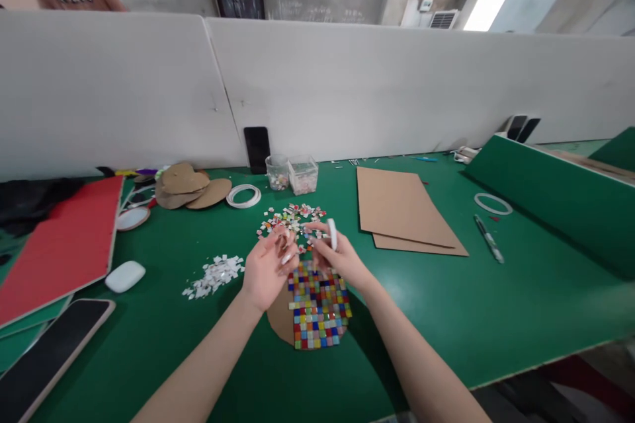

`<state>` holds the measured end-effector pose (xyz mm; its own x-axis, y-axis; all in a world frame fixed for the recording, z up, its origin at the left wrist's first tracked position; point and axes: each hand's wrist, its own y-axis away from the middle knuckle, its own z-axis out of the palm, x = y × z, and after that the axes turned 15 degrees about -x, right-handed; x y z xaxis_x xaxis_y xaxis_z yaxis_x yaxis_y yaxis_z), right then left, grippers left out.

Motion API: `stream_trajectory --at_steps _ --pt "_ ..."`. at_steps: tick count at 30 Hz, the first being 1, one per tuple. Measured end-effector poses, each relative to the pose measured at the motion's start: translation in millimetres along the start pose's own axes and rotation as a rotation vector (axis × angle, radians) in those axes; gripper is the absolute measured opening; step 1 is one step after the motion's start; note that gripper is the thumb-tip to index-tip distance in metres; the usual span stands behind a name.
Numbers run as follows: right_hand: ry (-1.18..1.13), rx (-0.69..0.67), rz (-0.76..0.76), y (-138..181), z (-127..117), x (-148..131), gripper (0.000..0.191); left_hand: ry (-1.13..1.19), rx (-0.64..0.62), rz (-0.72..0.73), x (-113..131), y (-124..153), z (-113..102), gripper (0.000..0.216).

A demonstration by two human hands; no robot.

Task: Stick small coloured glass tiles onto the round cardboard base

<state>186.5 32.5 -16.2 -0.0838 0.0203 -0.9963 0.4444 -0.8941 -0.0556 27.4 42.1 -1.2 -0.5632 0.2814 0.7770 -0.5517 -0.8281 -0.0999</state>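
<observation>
My left hand [268,269] is curled with its fingertips drawn together, palm partly up. What it holds, if anything, I cannot make out. Close beside it, my right hand [342,259] is closed, and a white narrow object with a rounded end [332,235] sticks up from its grip. Both hands hover over the far edge of a round cardboard disc [280,320]. Rows of coloured glass mosaic tiles [320,330] cover the disc's right part; bare cardboard shows at the left. Just beyond the fingers lies a loose heap of mixed tiles [292,215], partly hidden.
White paper scraps [215,276] lie left of the disc. Farther back stand two clear containers [303,175] and a phone [256,150]. Cardboard sheets [401,208] and a marker [489,238] are to the right. At left are a red board [64,238], a white case [125,276] and another phone [54,357].
</observation>
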Motion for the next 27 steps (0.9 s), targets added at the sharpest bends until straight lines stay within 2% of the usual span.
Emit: stream_trajectory --at_steps 2,3,4,7,9,11,16,20,22,25,27 --pt "0.081 0.216 -0.033 -1.6 -6.6 3.1 0.036 -0.35 0.118 0.067 5.8 -1.6 -14.3 0.011" --pt "0.139 0.309 -0.038 -2.2 -10.0 5.5 0.033 -0.585 0.218 0.094 8.1 -2.6 -23.4 0.015" --pt "0.212 0.377 -0.029 -2.8 -13.0 8.3 0.031 -0.675 0.28 0.107 9.9 -3.7 -33.0 0.017" --pt "0.338 0.444 0.004 -4.0 -17.6 16.7 0.032 -0.834 0.403 0.135 11.0 -5.7 -56.8 0.022" --pt "0.384 0.449 0.026 -5.3 -16.7 20.9 0.03 -0.925 0.436 0.134 8.9 -5.6 -63.9 0.02" --pt "0.448 0.437 0.048 -7.1 -14.5 23.9 0.03 -1.004 0.428 0.114 6.3 -4.6 -64.3 0.019" --pt "0.542 0.376 0.027 -11.0 -15.5 31.0 0.047 -1.191 0.355 0.062 6.1 -2.4 -58.7 0.02" --pt "0.477 0.464 0.02 -11.4 -24.4 38.3 0.041 -1.303 0.309 0.024 15.7 -0.3 -63.7 0.019" --pt "0.426 0.532 0.005 -11.3 -28.0 40.4 0.04 -1.351 0.228 -0.071 21.0 2.5 -68.2 0.019" --pt "0.335 0.58 -0.006 -11.1 -29.3 40.4 0.039 -1.318 0.098 -0.196 25.4 7.4 -72.9 0.021" --pt "0.297 0.591 -0.006 -11.1 -28.2 39.3 0.038 -1.289 0.088 -0.2 25.4 9.3 -73.3 0.021"
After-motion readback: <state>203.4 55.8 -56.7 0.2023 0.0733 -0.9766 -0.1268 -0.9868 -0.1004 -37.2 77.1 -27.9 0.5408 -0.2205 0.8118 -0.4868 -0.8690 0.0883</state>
